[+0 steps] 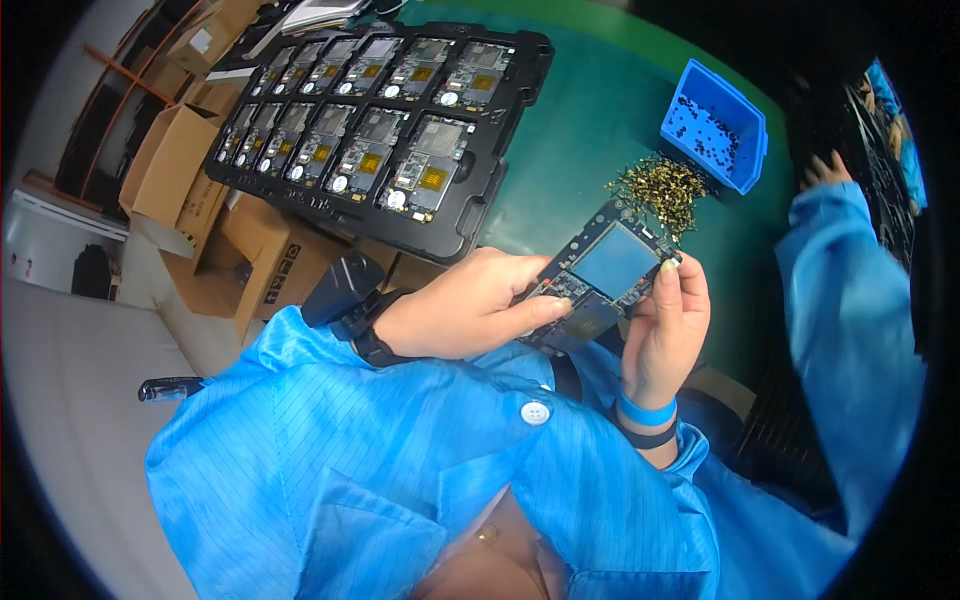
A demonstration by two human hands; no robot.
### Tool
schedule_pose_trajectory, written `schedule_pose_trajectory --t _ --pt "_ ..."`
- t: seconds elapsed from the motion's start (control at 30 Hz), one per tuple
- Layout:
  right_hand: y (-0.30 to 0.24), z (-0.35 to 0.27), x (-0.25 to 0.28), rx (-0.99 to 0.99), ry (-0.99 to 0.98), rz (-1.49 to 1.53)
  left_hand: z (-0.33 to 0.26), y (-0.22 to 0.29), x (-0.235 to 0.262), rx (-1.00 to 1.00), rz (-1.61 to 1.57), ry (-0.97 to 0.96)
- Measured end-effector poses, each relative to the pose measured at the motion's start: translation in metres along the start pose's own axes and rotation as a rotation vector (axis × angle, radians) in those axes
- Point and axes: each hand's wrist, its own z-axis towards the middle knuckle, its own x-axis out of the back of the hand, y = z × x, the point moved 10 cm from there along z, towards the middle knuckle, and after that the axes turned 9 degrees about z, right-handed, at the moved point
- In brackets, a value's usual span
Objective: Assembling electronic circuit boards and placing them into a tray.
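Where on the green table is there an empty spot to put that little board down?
Bare green mat lies between the black tray of boards and the blue bin, running down toward the held circuit board. It is crowded by the gold screw pile beside the bin, and the tray fills the left. A co-worker's sleeve takes the right edge.

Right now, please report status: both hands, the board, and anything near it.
Left hand and right hand both grip one circuit board. Pile of small brass parts on the green mat just beyond. Co-worker's hand apart, at right.
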Motion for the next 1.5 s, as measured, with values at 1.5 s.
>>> schedule_pose_trajectory --t 1.5 --pt "0.013 -0.004 -0.012 0.344 -0.261 -1.455 0.298 -0.170 0.166 0.412 -0.293 0.542"
